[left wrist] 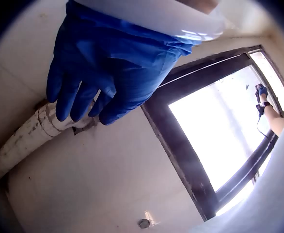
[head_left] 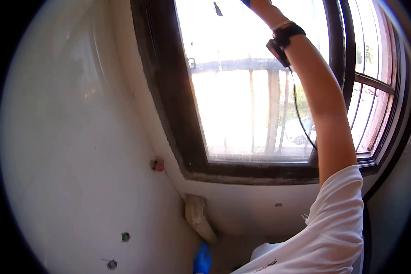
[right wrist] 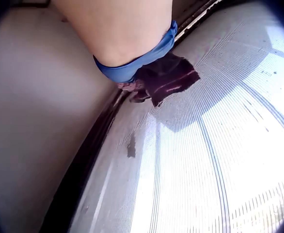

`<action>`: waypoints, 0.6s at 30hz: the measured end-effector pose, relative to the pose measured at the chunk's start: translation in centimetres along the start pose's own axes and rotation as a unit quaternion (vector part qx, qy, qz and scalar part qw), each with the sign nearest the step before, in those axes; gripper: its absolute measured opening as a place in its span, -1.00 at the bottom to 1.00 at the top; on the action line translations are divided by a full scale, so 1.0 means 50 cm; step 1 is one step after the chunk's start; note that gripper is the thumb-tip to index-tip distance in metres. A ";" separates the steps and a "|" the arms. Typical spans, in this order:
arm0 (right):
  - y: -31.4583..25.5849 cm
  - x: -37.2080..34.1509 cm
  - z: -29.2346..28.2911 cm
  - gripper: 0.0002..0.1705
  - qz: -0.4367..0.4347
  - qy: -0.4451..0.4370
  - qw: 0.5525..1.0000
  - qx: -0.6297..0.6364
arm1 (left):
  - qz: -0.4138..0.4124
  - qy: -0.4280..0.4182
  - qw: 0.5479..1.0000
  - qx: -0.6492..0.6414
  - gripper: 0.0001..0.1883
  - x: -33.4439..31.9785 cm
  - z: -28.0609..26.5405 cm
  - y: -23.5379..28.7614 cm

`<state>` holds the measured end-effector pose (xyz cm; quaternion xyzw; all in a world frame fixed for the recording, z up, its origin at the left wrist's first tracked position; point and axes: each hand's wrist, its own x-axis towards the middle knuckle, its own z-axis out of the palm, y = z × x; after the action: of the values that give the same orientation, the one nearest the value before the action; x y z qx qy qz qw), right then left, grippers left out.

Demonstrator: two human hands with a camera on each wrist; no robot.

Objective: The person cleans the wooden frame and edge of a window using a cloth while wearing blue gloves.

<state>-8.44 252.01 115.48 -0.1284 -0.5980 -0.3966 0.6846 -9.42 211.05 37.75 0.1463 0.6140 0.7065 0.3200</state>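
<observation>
My right hand [left wrist: 262, 91], in a blue glove, reaches high up the window glass [left wrist: 219, 131] and holds a dark maroon cloth [right wrist: 168, 77] against the pane. The right wrist view shows the glove's cuff with the cloth spread out beyond it; the fingers are hidden there. In the head view only a bit of the blue glove shows at the top edge. My left hand [left wrist: 113, 68], also gloved in blue, hangs low with loose fingers and nothing in its grasp. Behind it, in the left wrist view, runs a pale pipe [left wrist: 40, 124].
A dark window frame [head_left: 169, 114] surrounds the pane, with a barred side window [head_left: 367, 100] at the right. Dark patches, one of them a small smudge [right wrist: 131, 146], mark the glass. The white wall [head_left: 77, 160] has a red fitting [head_left: 157, 165] and several round holes.
</observation>
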 end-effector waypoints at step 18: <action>-0.345 -0.616 -0.048 -0.77 -0.020 -0.282 0.861 0.423 | 0.195 -0.199 0.901 0.333 -0.51 0.000 0.204 0.028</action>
<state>-17.83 251.18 81.38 0.0793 -0.8782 -0.0657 0.4671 -3.67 218.90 41.19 0.4989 0.6961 0.4651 0.2243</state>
